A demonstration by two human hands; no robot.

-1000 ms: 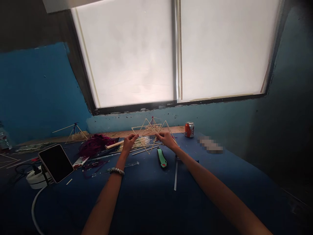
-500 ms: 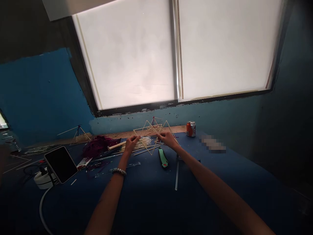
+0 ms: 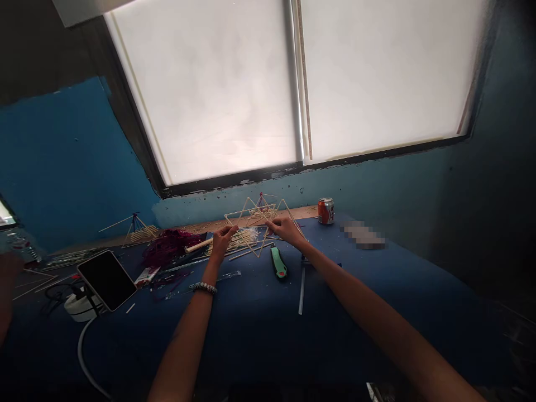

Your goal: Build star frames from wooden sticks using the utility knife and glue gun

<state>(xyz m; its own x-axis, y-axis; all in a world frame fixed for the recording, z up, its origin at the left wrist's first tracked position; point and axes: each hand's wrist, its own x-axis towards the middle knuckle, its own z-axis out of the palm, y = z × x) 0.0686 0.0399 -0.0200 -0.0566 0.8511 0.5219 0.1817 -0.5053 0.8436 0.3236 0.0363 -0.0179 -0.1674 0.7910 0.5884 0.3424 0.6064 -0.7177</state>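
Observation:
Thin pale sticks joined into a frame of triangles (image 3: pixel 262 253) are held up above the table between my two hands. My left hand (image 3: pixel 224 239) pinches the frame's left side. On its right side, my right hand (image 3: pixel 285 230) closes finger and thumb round the sticks near where they cross. A green and black utility knife (image 3: pixel 278 263) lies on the blue table (image 3: pixel 251 335) just below my hands. Behind my left hand lies a bundle of loose sticks (image 3: pixel 242 240). A clear glue stick (image 3: pixel 301 290) rests below my right wrist.
A soda can (image 3: pixel 326 211) stands at the back right. Purple string (image 3: pixel 170 247) is heaped at the left, near a propped phone (image 3: pixel 107 280) and a white power hub (image 3: pixel 81 307). Stick pyramids (image 3: pixel 140 231) stand by the wall. Another person's blurred hand (image 3: pixel 8 279) shows at the left edge.
My view has shifted slightly, so the table's things sit a little differently in the picture. Both hands keep their pinch on the stick frame, which has barely moved.

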